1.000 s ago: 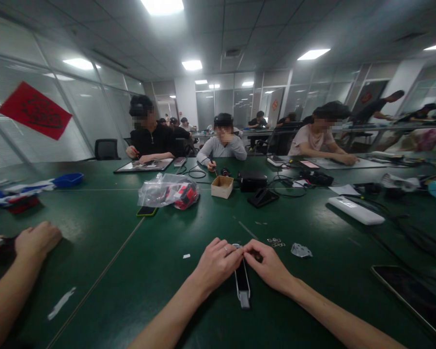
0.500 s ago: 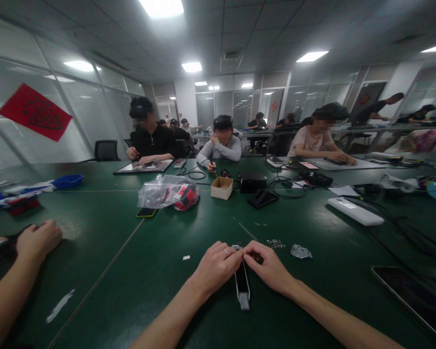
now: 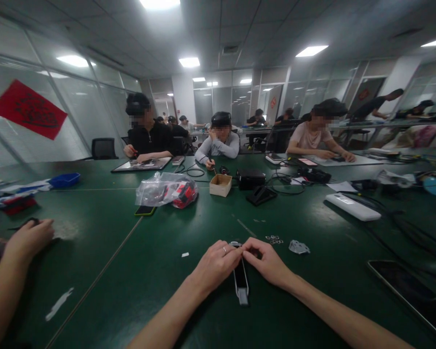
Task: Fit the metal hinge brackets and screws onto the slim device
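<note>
My left hand (image 3: 218,261) is closed on the upper part of a long, narrow pale-framed piece (image 3: 241,278) with a dark middle and a grey block at its near end. The piece lies on the green table, pointing away from me. My right hand (image 3: 267,261) is closed in a pinch, its fingertips meeting those of the left hand over the piece. Whatever lies between these fingertips is hidden. Just beyond my right hand lie several small metal rings or links (image 3: 274,240) and a crumpled-looking grey piece (image 3: 299,247).
Another person's hand (image 3: 31,240) is at the left. Ahead are a plastic bag (image 3: 154,190) with red and black contents, a small open box (image 3: 220,185) and a black stand (image 3: 261,196). At right lie a white power bank-like block (image 3: 352,207) and a phone (image 3: 403,291).
My two hands keep the same pose on the narrow piece. The whole view has shifted slightly. At the left, the other person's hand has moved a little further left.
</note>
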`<state>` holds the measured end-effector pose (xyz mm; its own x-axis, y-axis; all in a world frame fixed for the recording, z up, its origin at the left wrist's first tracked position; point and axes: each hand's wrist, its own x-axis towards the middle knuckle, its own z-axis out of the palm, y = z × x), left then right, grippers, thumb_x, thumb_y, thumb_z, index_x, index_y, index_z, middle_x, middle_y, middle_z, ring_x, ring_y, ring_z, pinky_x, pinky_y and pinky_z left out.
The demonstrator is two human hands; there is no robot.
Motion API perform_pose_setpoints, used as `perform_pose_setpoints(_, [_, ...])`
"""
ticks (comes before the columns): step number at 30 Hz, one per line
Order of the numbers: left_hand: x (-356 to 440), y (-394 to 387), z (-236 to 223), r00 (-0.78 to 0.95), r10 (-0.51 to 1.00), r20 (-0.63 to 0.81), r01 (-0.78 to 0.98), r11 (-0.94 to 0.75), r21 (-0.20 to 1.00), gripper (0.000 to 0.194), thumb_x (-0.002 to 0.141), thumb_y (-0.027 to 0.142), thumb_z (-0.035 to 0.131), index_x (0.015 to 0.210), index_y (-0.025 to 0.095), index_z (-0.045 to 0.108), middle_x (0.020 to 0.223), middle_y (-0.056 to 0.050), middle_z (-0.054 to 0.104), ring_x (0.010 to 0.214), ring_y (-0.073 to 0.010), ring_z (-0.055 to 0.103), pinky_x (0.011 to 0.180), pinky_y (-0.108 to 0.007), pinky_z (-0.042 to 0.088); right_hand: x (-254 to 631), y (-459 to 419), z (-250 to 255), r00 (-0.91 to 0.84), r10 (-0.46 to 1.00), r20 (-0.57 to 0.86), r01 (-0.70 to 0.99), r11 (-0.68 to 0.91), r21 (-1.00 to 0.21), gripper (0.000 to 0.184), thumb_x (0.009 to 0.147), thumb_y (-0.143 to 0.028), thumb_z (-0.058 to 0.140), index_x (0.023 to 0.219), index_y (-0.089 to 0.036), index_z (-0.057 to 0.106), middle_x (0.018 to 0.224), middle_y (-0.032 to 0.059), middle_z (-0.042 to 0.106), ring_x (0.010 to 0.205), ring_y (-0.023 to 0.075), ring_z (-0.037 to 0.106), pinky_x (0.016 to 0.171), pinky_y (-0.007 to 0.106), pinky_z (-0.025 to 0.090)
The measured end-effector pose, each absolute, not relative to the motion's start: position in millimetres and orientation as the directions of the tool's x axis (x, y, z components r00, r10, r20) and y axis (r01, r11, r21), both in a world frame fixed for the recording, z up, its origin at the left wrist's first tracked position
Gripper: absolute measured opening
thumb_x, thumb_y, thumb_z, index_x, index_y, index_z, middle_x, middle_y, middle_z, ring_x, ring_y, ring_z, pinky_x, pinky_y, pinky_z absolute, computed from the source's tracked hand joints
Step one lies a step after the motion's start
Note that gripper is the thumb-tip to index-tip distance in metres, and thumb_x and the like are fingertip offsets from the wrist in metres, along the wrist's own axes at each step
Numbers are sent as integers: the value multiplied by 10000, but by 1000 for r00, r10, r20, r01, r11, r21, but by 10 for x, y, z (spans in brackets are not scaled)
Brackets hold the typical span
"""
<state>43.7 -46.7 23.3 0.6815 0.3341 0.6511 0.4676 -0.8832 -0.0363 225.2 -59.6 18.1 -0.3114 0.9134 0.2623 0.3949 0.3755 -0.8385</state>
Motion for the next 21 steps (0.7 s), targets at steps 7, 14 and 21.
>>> perform_pose_setpoints(7, [464,-471,195,634,349,690,491,-871,-11,165,898,145,458,984,141,600,798,-55,674,675,-131,601,640,-264,509,2259,-601,236,-328,911,249,376,368,-851,153,845,-272,507,762,-173,589,749,3,564,660,123,491,611,254,413])
perform_pose_setpoints(14, [480,-461,190,612,377,695,512,-859,15,143,870,148,495,960,143,607,780,-49,667,664,-134,591,632,-264,511,2255,-593,188,-328,904,273,389,393,-833,153,856,-270,496,790,-176,599,761,2,569,670,122,499,617,252,416])
perform_pose_setpoints(21, [361,-321,138,487,522,701,586,-790,181,101,817,151,536,853,164,630,794,-44,637,737,-139,592,678,-250,511,2336,-521,128,-190,902,388,567,424,-706,181,867,-284,464,814,-185,606,779,27,581,701,150,516,627,287,421])
